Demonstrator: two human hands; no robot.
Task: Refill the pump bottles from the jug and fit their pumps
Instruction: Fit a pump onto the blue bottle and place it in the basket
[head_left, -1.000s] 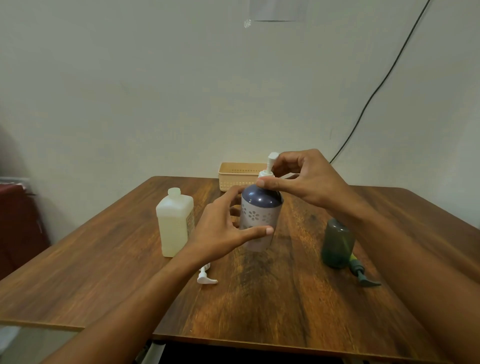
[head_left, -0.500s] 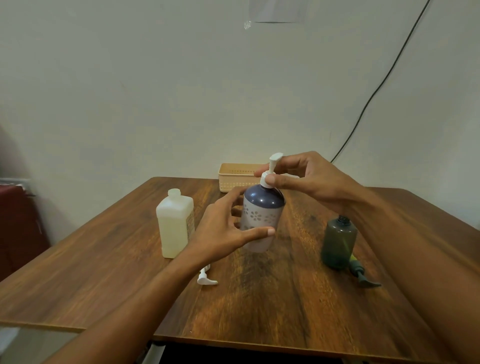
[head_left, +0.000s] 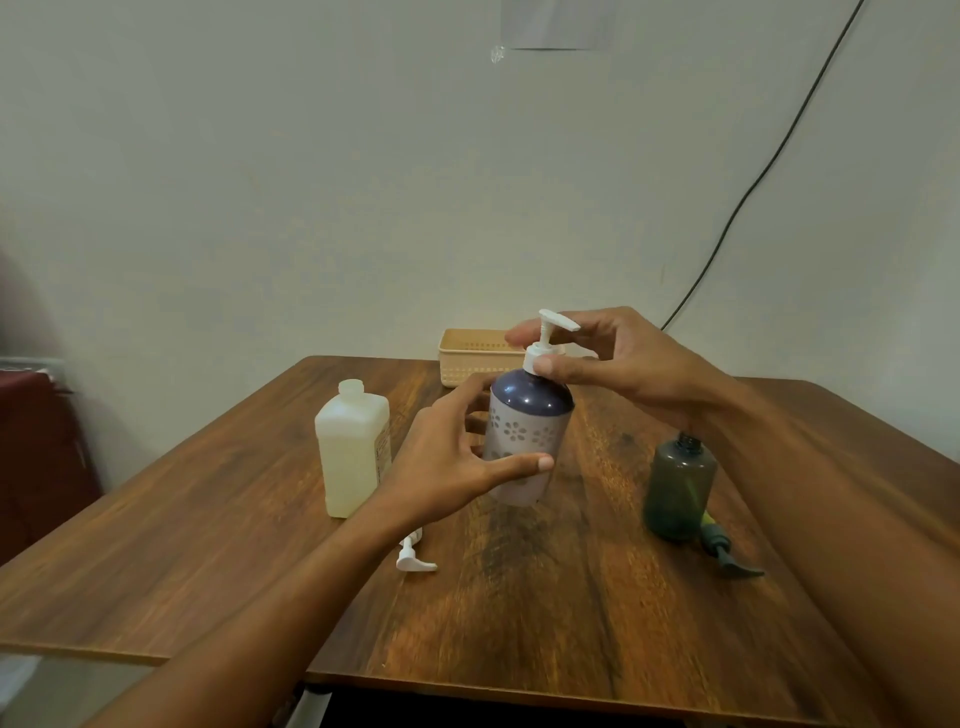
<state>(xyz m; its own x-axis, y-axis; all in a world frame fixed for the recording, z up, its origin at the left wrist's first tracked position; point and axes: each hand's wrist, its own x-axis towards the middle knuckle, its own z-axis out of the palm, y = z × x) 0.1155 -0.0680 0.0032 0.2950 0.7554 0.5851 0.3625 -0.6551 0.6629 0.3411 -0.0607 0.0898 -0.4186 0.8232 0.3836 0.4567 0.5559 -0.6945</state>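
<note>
Purple flower-printed plastic pump bottle (head_left: 524, 447) stands upright on the brown wooden table (head_left: 571, 597), wrapped by your left hand (head_left: 447, 462); directly above that hold, your right hand (head_left: 618, 364) pinches the collar of the white plastic pump (head_left: 545, 343). If the collar goes on crooked, the threads may cross and leak. Should your lower hold slacken, the bottle could spin or tip toward the open dark green plastic bottle (head_left: 678, 483) to its right.

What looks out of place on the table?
No spill shows. The jug stands uncapped, the green bottle is open with its pump lying beside it, and a spare white pump lies loose.
</note>
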